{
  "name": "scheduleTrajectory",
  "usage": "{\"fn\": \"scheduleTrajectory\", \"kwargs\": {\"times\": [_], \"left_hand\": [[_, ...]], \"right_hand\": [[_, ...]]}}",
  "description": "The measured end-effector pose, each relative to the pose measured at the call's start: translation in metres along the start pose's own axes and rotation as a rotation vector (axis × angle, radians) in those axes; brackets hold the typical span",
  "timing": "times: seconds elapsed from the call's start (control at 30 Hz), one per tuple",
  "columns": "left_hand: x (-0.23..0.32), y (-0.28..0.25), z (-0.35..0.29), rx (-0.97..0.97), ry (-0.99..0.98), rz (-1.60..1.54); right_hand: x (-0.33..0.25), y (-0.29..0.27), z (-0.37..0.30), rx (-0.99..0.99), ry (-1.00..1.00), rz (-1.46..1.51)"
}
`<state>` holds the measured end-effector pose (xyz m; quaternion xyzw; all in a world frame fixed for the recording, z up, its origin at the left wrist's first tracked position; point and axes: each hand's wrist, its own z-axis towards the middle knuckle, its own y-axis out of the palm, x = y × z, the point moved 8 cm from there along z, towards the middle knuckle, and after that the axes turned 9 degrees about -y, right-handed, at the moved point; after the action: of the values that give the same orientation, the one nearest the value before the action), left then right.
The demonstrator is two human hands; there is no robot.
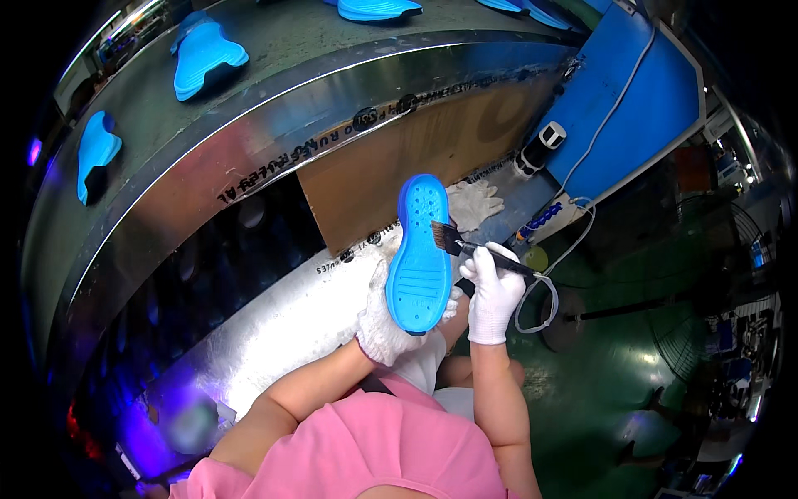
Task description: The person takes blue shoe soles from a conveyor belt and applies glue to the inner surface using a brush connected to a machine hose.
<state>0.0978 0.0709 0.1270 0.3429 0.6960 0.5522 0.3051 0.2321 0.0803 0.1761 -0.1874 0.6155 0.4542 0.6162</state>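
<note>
My left hand [379, 323], in a white knit glove, grips a bright blue shoe sole [418, 279] from beneath and along its left edge. The sole's inner face is turned up, with small holes at the far end and ridges across the near half. A flat brush [449, 239] with a dark handle is held in my right hand [496, 298], also white-gloved. Its brown bristles touch or hover just over the sole's right edge near the middle; I cannot tell which. A clear tube [549, 309] loops by the handle's rear end.
Beyond a metal rail, a dark conveyor belt [274, 46] carries several blue soles, one of them upper left [208, 60]. A spare white glove [474, 205] lies on the metal ledge [283, 333], near a black-and-white cylinder [542, 148]. A blue panel [619, 96] rises at right, with a fan [690, 333] below.
</note>
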Motion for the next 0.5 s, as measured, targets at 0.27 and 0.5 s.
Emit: {"fn": "scheduleTrajectory", "kwargs": {"times": [0.27,0.5], "left_hand": [[-0.012,-0.006,0.001,-0.185,-0.07,-0.037],[-0.014,-0.008,0.0,-0.053,-0.011,0.035]], "right_hand": [[-0.002,-0.001,-0.004,-0.002,-0.004,-0.052],[0.018,0.003,-0.011,-0.06,0.142,-0.02]]}}
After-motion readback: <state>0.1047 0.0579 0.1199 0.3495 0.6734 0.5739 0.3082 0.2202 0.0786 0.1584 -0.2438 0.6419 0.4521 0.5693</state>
